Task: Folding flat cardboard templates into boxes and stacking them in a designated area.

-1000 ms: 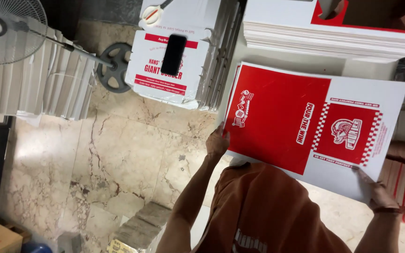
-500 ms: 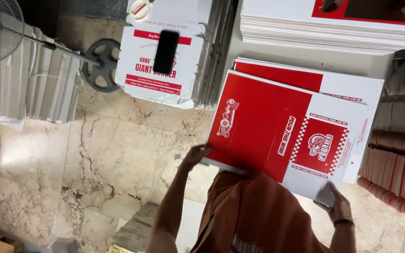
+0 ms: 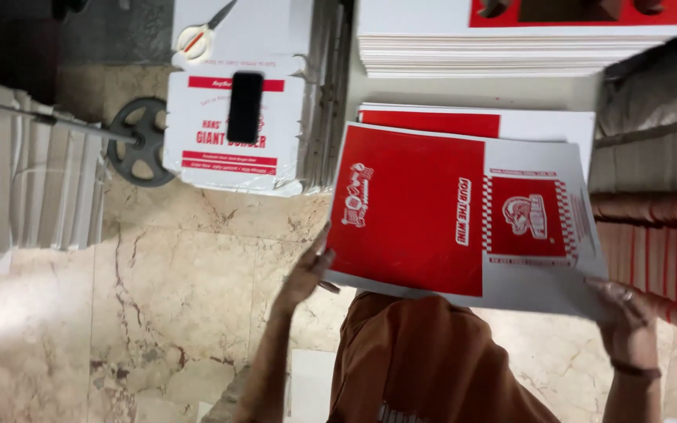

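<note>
Lower and flatter than half a second ago, the red and white cardboard sheet (image 3: 464, 215) now lies almost level over a second sheet (image 3: 511, 121) of the same kind, whose far edge shows just beyond it, and the view has shifted so that the fan's round base (image 3: 141, 141) sits further to the right in the picture. Both hands hold the top sheet by its near edge. The left hand (image 3: 311, 270) grips the near left corner, fingers spread against the underside and thumb at the edge. The right hand (image 3: 624, 313), with a ring on one finger and a band at the wrist, clasps the near right corner, its fingers closed over the white margin. The sheet hangs above the person's knees, which are covered in orange-brown cloth (image 3: 425, 360), and over a pale marble floor (image 3: 158, 298). Beyond the left hand stands a stack of white folded boxes (image 3: 233, 157) with a black phone (image 3: 245, 106) lying on top and a pair of scissors (image 3: 201, 33) further back. A tall pile of flat white sheets (image 3: 511, 55) lies at the far side, and rows of red-edged cardboard (image 3: 652, 251) fill the right side.
</note>
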